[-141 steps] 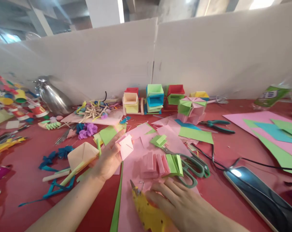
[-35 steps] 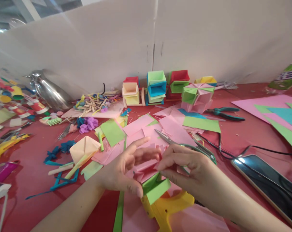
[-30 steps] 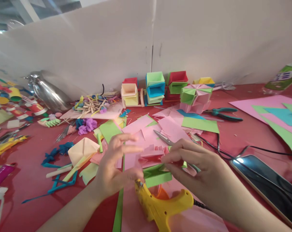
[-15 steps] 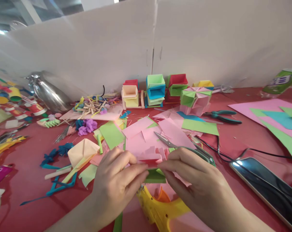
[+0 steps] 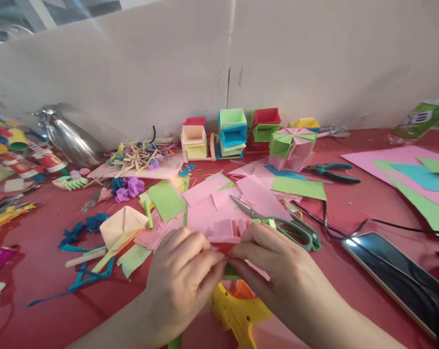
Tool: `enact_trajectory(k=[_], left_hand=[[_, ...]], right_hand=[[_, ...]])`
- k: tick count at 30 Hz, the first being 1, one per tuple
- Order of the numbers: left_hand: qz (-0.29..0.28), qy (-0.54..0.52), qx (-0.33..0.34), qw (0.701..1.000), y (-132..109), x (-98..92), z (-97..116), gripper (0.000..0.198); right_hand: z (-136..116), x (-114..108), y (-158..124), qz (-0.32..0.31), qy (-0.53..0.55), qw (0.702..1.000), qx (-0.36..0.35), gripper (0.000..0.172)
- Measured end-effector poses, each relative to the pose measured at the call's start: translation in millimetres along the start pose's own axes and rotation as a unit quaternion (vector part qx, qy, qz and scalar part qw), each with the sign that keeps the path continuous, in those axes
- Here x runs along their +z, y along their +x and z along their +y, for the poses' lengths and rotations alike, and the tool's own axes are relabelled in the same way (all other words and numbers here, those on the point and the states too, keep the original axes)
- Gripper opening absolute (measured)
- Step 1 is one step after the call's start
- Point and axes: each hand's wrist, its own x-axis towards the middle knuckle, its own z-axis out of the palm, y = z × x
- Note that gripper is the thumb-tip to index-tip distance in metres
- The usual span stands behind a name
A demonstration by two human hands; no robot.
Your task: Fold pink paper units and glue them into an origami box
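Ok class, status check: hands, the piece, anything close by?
Left hand and right hand pinch folded paper piece. Glue gun beneath. Scissors just behind.

No lettering can be read anywhere. The green and white plastic packet [image 5: 421, 118] at the far right edge of the red table [image 5: 41, 252] carries dark printed marks on a white panel, too blurred to make out. The red and white paper cups [image 5: 47, 160] at the far left edge also bear print, too small to read.
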Motion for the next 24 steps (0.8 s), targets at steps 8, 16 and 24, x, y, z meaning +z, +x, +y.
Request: enact_trajectory(k=[8, 16, 24], left_hand=[[-0.017, -0.011, -0.018, 1.0, 0.1, -0.2, -3.4, 0.007], [-0.024, 0.002, -0.02, 1.0, 0.8, -2.4, -5.5, 0.016], [-0.024, -0.013, -0.016, 0.999, 1.1, -0.2, -5.1, 0.017]], right_hand=[[-0.5, 2.7, -0.6, -0.008, -0.049, 0.997, -0.051, 0.032], [6.7, -0.9, 1.4, 0.004, -0.042, 0.998, -0.037, 0.025], [5.4, 1.8, 1.9, 0.009, -0.035, 0.998, -0.044, 0.022]])
